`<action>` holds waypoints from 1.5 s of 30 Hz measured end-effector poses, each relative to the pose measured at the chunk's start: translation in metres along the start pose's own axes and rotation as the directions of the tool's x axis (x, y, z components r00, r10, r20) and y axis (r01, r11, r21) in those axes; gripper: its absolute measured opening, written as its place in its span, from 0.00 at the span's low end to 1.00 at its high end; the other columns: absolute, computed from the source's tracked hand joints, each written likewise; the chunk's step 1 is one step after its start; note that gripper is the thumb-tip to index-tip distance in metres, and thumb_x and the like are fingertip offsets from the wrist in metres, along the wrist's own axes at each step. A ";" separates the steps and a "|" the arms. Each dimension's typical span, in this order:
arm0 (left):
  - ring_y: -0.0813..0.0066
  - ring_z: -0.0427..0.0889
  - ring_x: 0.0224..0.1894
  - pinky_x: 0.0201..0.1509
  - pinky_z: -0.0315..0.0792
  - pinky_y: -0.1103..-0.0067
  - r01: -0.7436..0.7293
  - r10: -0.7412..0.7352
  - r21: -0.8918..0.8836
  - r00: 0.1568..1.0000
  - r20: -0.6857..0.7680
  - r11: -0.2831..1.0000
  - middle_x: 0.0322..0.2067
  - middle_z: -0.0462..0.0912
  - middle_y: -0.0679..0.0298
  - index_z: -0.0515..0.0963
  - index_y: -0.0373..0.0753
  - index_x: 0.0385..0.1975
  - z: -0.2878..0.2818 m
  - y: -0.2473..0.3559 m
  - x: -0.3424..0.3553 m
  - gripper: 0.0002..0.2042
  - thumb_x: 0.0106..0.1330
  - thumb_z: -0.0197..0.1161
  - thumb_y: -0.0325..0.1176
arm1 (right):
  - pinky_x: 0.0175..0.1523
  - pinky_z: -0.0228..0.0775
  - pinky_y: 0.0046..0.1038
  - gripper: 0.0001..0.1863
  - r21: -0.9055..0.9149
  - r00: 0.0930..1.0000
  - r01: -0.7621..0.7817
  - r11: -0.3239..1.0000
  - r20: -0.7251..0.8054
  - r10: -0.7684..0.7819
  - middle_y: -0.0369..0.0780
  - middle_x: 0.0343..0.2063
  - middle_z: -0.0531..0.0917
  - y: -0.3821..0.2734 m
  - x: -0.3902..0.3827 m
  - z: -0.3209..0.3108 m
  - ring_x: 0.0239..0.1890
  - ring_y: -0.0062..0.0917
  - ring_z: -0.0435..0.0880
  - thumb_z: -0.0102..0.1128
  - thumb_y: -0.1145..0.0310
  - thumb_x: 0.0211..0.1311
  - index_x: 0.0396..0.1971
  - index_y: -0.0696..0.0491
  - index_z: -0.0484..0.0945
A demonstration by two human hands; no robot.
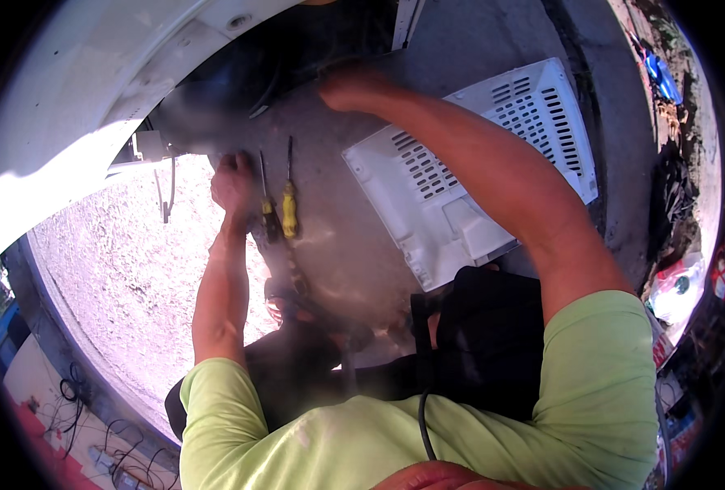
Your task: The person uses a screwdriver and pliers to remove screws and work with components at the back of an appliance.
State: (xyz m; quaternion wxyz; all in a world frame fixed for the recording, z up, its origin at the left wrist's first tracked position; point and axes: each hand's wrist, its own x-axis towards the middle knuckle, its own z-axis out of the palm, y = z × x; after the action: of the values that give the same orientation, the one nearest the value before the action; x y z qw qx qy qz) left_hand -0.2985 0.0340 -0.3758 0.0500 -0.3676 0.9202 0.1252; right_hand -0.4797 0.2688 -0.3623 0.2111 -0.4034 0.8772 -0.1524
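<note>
Green-sleeved arms (493, 167) outstretched, left hand (232, 183) curled

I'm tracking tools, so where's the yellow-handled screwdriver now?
In the head view, the yellow-handled screwdriver lies on the ground left of centre, between the darker-handled screwdriver and the white slotted panel.
</note>
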 end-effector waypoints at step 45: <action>0.41 0.83 0.40 0.46 0.73 0.56 -0.009 0.010 0.033 1.000 -0.023 0.999 0.33 0.85 0.46 0.82 0.42 0.36 0.010 -0.002 0.004 0.21 0.68 0.50 0.53 | 0.52 0.75 0.42 0.23 0.013 0.983 -0.013 1.000 0.181 0.011 0.54 0.44 0.84 0.026 -0.003 0.000 0.46 0.46 0.84 0.47 0.54 0.67 0.43 0.57 0.83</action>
State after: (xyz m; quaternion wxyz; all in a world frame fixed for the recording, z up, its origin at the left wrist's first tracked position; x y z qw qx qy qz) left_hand -0.3001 0.0326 -0.3862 0.0447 -0.3636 0.9244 0.1062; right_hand -0.4944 0.2879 -0.3733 0.2939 -0.4088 0.8556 -0.1200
